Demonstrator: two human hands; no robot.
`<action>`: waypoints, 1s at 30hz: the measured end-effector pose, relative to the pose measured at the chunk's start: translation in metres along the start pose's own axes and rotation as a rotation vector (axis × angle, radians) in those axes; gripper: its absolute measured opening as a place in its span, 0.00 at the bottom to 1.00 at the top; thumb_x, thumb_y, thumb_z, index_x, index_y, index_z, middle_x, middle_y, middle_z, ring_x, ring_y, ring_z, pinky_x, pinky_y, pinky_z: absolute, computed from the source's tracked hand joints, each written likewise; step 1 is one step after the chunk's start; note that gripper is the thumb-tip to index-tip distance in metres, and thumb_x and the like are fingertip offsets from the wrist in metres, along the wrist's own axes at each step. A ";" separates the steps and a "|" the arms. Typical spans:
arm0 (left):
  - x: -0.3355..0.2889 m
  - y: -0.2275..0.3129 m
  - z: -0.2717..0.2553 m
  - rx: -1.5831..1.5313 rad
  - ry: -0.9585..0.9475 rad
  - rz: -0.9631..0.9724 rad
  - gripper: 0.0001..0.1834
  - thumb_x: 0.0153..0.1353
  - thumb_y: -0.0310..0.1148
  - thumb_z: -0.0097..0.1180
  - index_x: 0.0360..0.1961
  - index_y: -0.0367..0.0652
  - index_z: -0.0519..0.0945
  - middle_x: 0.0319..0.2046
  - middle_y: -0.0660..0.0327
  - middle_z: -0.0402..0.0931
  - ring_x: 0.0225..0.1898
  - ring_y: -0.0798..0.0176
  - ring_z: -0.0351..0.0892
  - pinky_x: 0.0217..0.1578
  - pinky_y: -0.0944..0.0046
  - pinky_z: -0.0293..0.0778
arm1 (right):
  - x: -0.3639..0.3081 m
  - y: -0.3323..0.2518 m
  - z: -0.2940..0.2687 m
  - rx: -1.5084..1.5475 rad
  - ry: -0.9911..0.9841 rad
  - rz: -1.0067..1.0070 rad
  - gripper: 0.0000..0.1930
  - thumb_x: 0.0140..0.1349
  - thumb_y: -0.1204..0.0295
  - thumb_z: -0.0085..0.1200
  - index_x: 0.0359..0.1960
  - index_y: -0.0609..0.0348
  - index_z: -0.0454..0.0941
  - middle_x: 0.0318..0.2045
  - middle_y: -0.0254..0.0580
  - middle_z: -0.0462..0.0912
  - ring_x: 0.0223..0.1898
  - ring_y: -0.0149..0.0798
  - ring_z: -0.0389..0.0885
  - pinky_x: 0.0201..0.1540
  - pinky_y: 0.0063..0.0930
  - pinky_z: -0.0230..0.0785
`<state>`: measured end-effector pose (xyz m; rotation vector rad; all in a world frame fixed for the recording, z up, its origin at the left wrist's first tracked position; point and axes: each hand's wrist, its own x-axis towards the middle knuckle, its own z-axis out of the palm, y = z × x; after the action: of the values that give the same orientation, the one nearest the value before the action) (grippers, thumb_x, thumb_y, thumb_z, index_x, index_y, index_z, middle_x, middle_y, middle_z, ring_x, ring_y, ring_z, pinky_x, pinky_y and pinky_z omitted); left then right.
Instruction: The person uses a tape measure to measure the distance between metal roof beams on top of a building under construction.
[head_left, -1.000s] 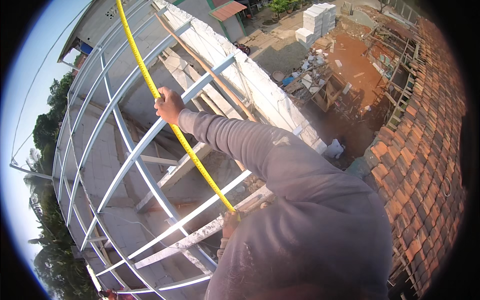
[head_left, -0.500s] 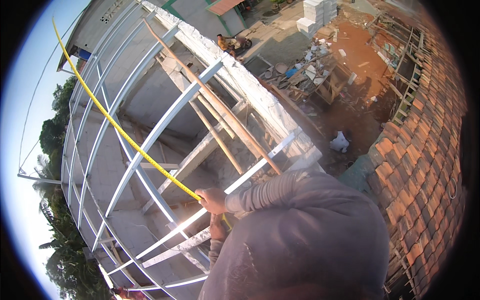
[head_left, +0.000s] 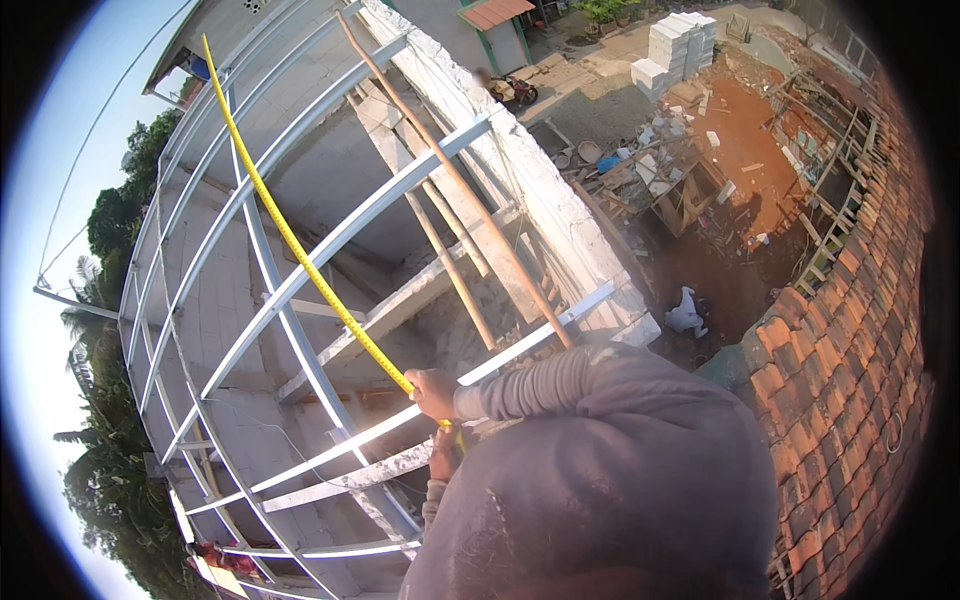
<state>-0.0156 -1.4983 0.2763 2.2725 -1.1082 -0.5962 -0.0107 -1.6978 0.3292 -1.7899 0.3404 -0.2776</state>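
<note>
A long yellow tape measure blade (head_left: pixel 300 252) stretches out over the metal roof frame, its far end up at the upper left. My right hand (head_left: pixel 433 393) is closed round the blade near its lower end. Just below it my left hand (head_left: pixel 443 455) is closed at the tape's near end, where a bit of yellow shows; the case is mostly hidden by my hand and grey sleeve. A bright metal batten (head_left: pixel 400 418) passes close by both hands. My right forearm (head_left: pixel 530 385) reaches across from the right.
Silvery roof trusses (head_left: pixel 345 228) span open space above grey block walls. A rough white wall top (head_left: pixel 545 185) and a wooden pole (head_left: pixel 470 190) run beside them. Orange roof tiles (head_left: pixel 830 400) slope down at the right. Far below lie rubble and stacked white blocks (head_left: pixel 672 55).
The blade's far end has swung to the right and now stands steeper. My whole view has shifted a little. Both hands keep their hold.
</note>
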 end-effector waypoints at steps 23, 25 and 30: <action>-0.101 -0.094 0.022 -0.986 0.034 -0.585 0.14 0.71 0.42 0.51 0.41 0.43 0.81 0.30 0.70 0.76 0.32 0.74 0.70 0.35 0.70 0.67 | 0.384 -0.178 -0.037 0.178 0.171 -0.222 0.09 0.59 0.77 0.55 0.41 0.65 0.80 0.33 0.40 0.84 0.34 0.32 0.78 0.40 0.28 0.69; -0.097 -0.114 0.034 -1.033 0.044 -0.521 0.14 0.71 0.41 0.50 0.41 0.42 0.81 0.30 0.70 0.76 0.33 0.74 0.70 0.36 0.69 0.67 | 0.403 -0.210 -0.042 0.096 0.198 -0.253 0.10 0.60 0.78 0.54 0.43 0.64 0.80 0.33 0.40 0.83 0.32 0.32 0.78 0.39 0.29 0.70; -0.048 -0.128 0.026 -1.203 0.142 -0.391 0.14 0.72 0.40 0.50 0.40 0.42 0.81 0.31 0.69 0.76 0.36 0.74 0.70 0.40 0.69 0.67 | 0.421 -0.261 -0.027 0.400 0.172 -0.301 0.15 0.65 0.78 0.49 0.53 0.64 0.73 0.36 0.42 0.81 0.31 0.34 0.80 0.34 0.28 0.75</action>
<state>0.0151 -1.3998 0.1828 1.3864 -0.0778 -0.9031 0.3913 -1.8201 0.5927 -1.4200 0.1213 -0.6684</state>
